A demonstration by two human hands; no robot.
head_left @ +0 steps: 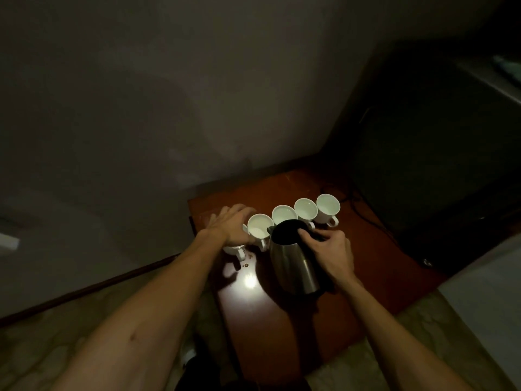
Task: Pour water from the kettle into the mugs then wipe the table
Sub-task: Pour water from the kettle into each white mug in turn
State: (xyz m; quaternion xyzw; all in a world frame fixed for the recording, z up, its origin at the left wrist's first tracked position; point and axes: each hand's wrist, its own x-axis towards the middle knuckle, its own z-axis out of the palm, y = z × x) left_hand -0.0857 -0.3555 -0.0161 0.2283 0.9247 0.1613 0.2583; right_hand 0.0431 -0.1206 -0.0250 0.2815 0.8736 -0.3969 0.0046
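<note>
Right grip (327, 249) curls round my steel kettle (293, 258), tilted toward a white mug (259, 225); left grip (231, 224) cups the end mug (235, 249) on the bench (282, 320).

The brushed silver metal kettle (293, 266) has a dull satin sheen on its body, and its rim and handle look like black matt plastic. The five white glazed ceramic mugs (328, 206) are smooth and glossy. The reddish-brown polished wooden tabletop (282, 320) is glossy enough to throw back a bright spot of light, with fine scratches near its far edge. The grey wall (169, 94) behind is matt and slightly uneven
</note>
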